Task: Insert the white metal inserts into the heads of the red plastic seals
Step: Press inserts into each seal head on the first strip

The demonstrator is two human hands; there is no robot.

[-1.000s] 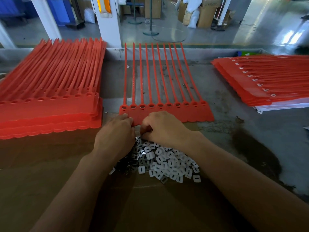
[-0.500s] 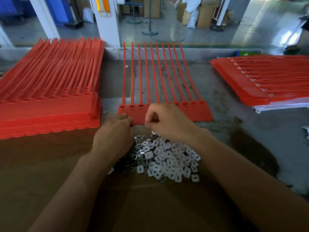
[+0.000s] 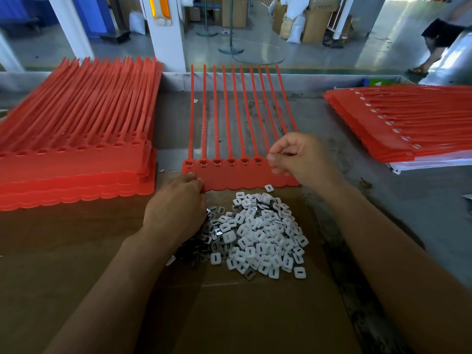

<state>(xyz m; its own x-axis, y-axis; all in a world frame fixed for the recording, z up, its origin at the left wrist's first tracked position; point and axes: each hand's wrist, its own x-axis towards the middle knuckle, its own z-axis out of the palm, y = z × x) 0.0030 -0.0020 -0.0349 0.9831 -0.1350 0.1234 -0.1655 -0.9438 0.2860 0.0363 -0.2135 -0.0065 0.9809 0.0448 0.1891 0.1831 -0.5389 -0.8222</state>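
Observation:
A joined strip of red plastic seals [image 3: 237,178] lies flat mid-table, tails pointing away. Several heads on its left side hold inserts. A heap of white metal inserts [image 3: 263,238] sits just in front of the strip, on brown cardboard [image 3: 229,315]. My left hand [image 3: 178,208] lies over the heap's left side, its fingertips pressing the strip's near left edge. My right hand [image 3: 301,159] hovers over the strip's right heads, covering them. Its fingertips are pinched together on a small insert that they mostly hide. One insert [image 3: 269,188] lies loose at the strip's near edge.
A tall stack of red seal strips [image 3: 76,164] fills the left of the table. Another stack [image 3: 408,129], with inserts fitted, lies at the right on white sheets. A low grey wall [image 3: 173,81] bounds the far edge. A person [image 3: 439,39] walks on the floor beyond.
My right hand has lifted off the heap and moved forward and right, from the strip's near edge to its right heads. My left hand has stayed at the strip's left edge.

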